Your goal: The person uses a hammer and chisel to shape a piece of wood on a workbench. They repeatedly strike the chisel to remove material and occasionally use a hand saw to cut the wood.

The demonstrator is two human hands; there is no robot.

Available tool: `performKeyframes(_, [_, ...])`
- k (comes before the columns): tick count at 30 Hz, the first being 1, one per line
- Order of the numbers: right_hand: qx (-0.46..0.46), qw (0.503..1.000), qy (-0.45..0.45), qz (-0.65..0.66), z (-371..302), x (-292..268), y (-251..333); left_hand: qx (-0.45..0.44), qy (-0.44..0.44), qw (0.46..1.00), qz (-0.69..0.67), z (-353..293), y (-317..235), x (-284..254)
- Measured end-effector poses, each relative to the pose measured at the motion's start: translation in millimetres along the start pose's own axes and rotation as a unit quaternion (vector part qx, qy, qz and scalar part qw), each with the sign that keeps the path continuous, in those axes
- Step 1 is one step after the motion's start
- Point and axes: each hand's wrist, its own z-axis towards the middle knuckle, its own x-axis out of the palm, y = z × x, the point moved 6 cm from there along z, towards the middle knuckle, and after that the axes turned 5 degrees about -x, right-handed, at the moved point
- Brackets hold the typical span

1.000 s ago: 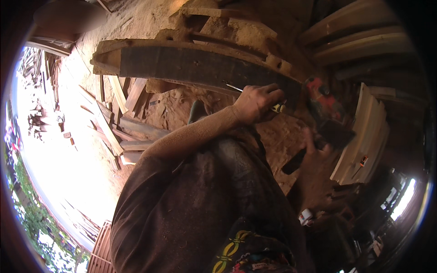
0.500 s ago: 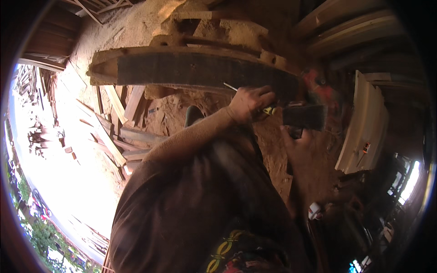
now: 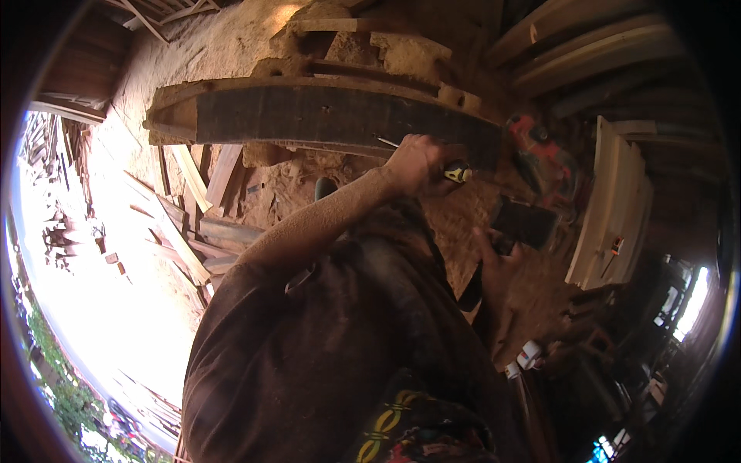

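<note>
My left hand (image 3: 421, 163) is closed around a screwdriver (image 3: 457, 175) with a yellow and black handle. Its thin metal shaft points left, and the tip lies at the near edge of a long, slightly curved timber (image 3: 309, 116) with a dark top face. Whether the tip touches the wood I cannot tell. To the right, in shadow, my right hand (image 3: 500, 258) grips a dark rectangular block (image 3: 526, 222), held below and to the right of the screwdriver's handle end and apart from it. The fingers under the block are mostly hidden.
A red and black power tool (image 3: 540, 158) lies by the timber's right end. Farther right, a pale board (image 3: 610, 208) carries an orange-handled screwdriver (image 3: 616, 247). Loose planks (image 3: 181, 231) lie at left, sawdust covers the ground, and long timbers (image 3: 587, 58) fill the far right.
The dark block in my right hand has moved down and right, away from the screwdriver's handle, and is now tilted. My left hand stays at the timber, its handle end turned slightly more upward.
</note>
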Motion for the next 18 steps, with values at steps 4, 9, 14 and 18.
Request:
performKeyframes(4, [-0.03, 0.999, -0.01, 0.017, 2, -3, -10, 0.023, 0.006, 0.999, 0.044, -14, 0, 19])
performKeyframes(9, [-0.017, 0.999, -0.016, 0.029, 2, -2, -6, 0.043, 0.01, 0.998, -0.041, -7, 4, -6])
performKeyframes(14, [-0.023, 1.0, -0.008, 0.019, 6, -6, -23, 0.062, -0.052, 0.996, -0.046, -18, -1, -7])
performKeyframes(18, [-0.006, 1.0, 0.009, 0.03, 7, -7, -21, 0.059, 0.03, 0.994, 0.093, -23, 3, 38])
